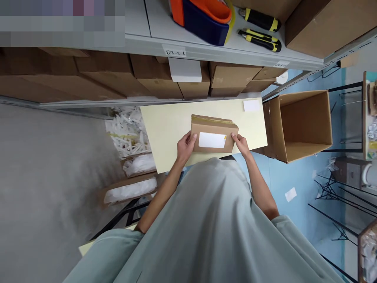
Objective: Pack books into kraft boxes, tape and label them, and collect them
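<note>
A small cardboard box (188, 151) is what I look for between my hands: its brown front (215, 149) bears a white label (212, 140), and yellowish tape (214, 119) runs along the top edge. My left hand (186, 146) grips its left end, thumb on the front face. At the right end my right hand (240, 144) holds it the same way, thumb forward. Beneath and behind the box is a pale yellow tabletop (167, 129). A white slip of paper (251, 105) lies near the table's far right corner.
A large open carton (306, 122) stands against the table's right end. Shelving (141, 44) across the front holds cardboard boxes, a tape dispenser (206, 19) and utility knives (260, 37). At left are shredded paper (129, 131) and bagged white packing (131, 190).
</note>
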`<control>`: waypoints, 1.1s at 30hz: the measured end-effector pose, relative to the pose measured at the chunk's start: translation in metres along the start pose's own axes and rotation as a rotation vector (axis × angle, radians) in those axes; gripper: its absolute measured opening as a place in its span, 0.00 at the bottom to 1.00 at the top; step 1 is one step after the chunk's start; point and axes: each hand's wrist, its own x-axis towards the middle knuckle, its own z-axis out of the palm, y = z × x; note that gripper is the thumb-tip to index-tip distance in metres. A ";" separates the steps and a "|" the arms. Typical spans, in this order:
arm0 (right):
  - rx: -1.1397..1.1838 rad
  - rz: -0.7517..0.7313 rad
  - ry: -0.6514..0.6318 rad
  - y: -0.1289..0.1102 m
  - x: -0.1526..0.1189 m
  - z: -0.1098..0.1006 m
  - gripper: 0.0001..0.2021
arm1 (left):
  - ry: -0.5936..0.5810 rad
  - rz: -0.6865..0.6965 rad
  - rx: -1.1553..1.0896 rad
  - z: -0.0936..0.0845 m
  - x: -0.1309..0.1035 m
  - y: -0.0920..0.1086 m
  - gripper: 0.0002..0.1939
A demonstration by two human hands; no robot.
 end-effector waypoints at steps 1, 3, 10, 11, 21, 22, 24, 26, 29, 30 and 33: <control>0.018 0.040 0.014 -0.004 0.004 0.000 0.37 | 0.024 -0.020 -0.007 0.001 0.001 0.005 0.34; -0.030 0.079 0.012 -0.009 0.018 0.002 0.35 | 0.087 -0.074 0.023 0.005 0.006 0.012 0.33; -0.178 -0.111 -0.191 -0.004 0.076 0.013 0.22 | 0.216 -0.211 0.080 0.016 0.030 0.010 0.25; -0.152 -0.127 -0.242 0.000 0.082 0.013 0.22 | 0.248 -0.244 0.105 0.018 0.031 0.011 0.25; -0.109 -0.121 0.168 0.072 0.193 -0.104 0.32 | 0.372 0.233 0.424 0.147 0.052 0.101 0.24; -0.112 -0.109 0.243 0.080 0.208 -0.119 0.32 | 0.278 0.223 0.403 0.175 0.064 0.107 0.23; -0.121 -0.053 0.369 0.095 0.234 -0.143 0.31 | 0.115 0.147 0.345 0.231 0.094 0.110 0.22; -0.128 0.021 0.423 0.105 0.252 -0.154 0.29 | 0.011 -0.001 0.283 0.281 0.128 0.102 0.22; -0.119 0.071 0.396 0.113 0.265 -0.154 0.24 | -0.021 -0.167 0.266 0.335 0.173 0.087 0.19; -0.115 0.074 0.389 0.114 0.267 -0.152 0.22 | -0.013 -0.190 0.271 0.347 0.184 0.083 0.16; -0.109 0.087 0.396 0.114 0.266 -0.148 0.19 | 0.038 -0.221 0.303 0.366 0.201 0.077 0.07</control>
